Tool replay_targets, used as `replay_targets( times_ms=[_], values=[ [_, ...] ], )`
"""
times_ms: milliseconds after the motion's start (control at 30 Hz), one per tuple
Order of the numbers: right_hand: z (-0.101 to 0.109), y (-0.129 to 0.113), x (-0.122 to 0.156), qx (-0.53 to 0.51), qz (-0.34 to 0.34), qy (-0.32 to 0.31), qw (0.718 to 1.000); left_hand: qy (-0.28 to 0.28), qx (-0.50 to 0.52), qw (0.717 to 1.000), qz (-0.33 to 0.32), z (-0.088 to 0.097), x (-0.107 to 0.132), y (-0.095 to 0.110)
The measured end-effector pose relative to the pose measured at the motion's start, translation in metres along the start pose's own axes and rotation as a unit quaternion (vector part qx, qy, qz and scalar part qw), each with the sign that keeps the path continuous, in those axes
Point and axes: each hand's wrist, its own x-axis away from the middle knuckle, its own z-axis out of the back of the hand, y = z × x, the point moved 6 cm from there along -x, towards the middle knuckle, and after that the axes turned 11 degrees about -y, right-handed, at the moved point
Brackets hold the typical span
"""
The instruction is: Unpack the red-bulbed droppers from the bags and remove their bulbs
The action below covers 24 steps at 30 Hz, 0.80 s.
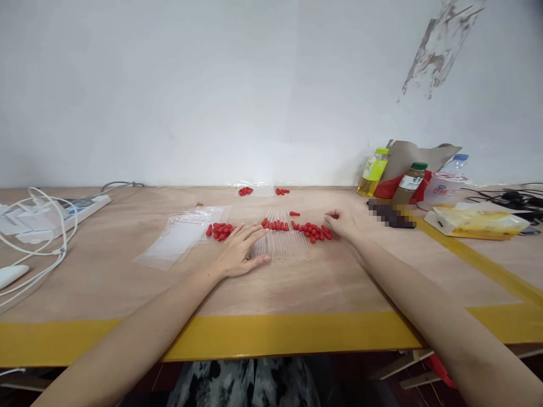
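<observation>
My left hand (238, 252) lies open, palm down with fingers stretched out, over the left side of a row of thin clear tubes (291, 247). Several tubes carry small red rubber bulbs (278, 225) at their far ends. Under and beside my left fingers is a loose pile of red bulbs (221, 230). My right hand (343, 225) is at the right edge of another red pile (313, 232). Its fingers are curled and closed; anything between the fingertips is hidden. One single red bulb (294, 213) lies beyond the tubes.
Clear plastic bags (173, 237) lie at left. Two small red groups (245, 191) sit near the wall, by clear film. A power strip (55, 223) with white cables is far left. Bottles (373, 172), a tissue pack (477, 221) and black cables (521, 199) stand at right.
</observation>
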Motion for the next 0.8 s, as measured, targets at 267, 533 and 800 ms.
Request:
replay_targets(
  times_ms=[267, 533, 800],
  values=[
    [-0.037, -0.071, -0.032, 0.118, 0.036, -0.142, 0.982, 0.01, 0.002, 1.0, 0.022, 0.0, 0.002, -0.004],
    [-0.079, -0.085, -0.034, 0.204, -0.072, -0.236, 0.947, 0.002, 0.006, 1.0, 0.012, -0.001, 0.002, -0.003],
    [-0.069, -0.113, -0.019, 0.183, -0.017, -0.21, 0.96, 0.012, 0.005, 1.0, 0.016, 0.001, 0.003, -0.002]
  ],
)
